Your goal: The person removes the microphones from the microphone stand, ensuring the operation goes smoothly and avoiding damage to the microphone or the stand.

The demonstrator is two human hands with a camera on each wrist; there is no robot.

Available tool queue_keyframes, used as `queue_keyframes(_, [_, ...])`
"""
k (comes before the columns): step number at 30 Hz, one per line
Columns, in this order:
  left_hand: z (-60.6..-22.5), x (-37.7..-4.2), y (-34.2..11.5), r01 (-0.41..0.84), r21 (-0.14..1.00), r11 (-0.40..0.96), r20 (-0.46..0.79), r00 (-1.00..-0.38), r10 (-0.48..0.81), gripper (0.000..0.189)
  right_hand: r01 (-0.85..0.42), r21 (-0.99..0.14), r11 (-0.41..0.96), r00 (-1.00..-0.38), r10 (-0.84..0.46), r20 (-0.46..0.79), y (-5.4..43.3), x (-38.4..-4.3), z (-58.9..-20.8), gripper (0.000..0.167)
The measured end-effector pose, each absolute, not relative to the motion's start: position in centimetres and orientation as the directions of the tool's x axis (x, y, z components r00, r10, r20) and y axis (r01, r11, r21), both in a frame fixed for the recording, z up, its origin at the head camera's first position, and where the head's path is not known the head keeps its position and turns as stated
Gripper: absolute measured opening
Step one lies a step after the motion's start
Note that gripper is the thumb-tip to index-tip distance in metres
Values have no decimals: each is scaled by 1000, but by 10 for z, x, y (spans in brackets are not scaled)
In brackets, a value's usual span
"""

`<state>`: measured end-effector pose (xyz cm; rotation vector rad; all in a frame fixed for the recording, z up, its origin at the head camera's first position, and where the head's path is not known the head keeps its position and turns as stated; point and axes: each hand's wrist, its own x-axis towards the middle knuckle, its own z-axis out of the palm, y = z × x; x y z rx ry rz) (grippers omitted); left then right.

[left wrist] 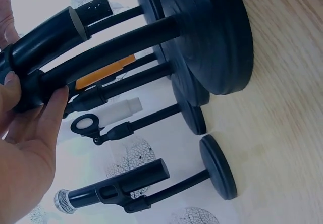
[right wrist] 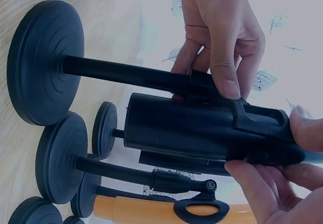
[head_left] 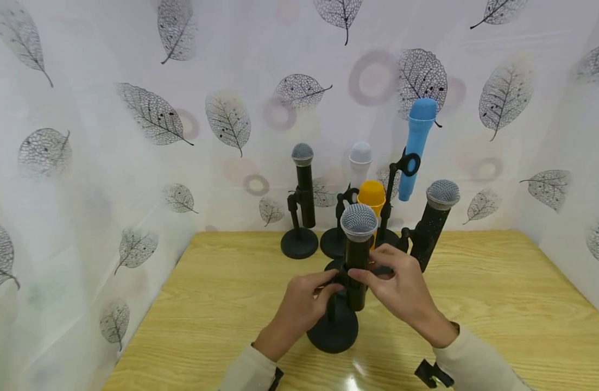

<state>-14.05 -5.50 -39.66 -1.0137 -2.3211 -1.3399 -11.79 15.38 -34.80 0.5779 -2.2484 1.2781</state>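
A black microphone (head_left: 359, 222) with a silver mesh head stands nearly upright at the front of the group, seated in the clip of a black desk stand (head_left: 333, 332). My right hand (head_left: 402, 282) grips its body, thumb on the near side and fingers behind. From the other side, my left hand (head_left: 301, 304) pinches the joint where clip and stand post meet. The right wrist view shows the microphone's plain lower end (right wrist: 171, 125) sticking out of the clip beside the post. Its mesh head lies outside both wrist views.
Behind stand several more microphones on black stands: a black one (head_left: 305, 190) at back left, a white one (head_left: 360, 163), an orange one (head_left: 371, 195), a tall blue one (head_left: 416, 141) and a black one (head_left: 433, 222) at right. A leaf-patterned sheet (head_left: 260, 49) backs the wooden table (head_left: 221, 304).
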Motion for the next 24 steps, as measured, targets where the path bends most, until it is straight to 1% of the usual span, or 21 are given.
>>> queue_keyframes(11, [-397, -140, -54, 697, 630, 343, 549, -712, 437, 26, -568, -651, 504, -791, -113, 602, 151, -118, -349, 13])
queue_keyframes(20, [-397, -140, -55, 720, 602, 345, 581, -691, 430, 25, -540, -656, 527, -807, -105, 580, 150, -119, -346, 17])
queue_keyframes(24, [-396, -139, -55, 721, 599, 349, 580, -691, 432, 25, -535, -654, 535, -811, -108, 575, 150, -118, -344, 19])
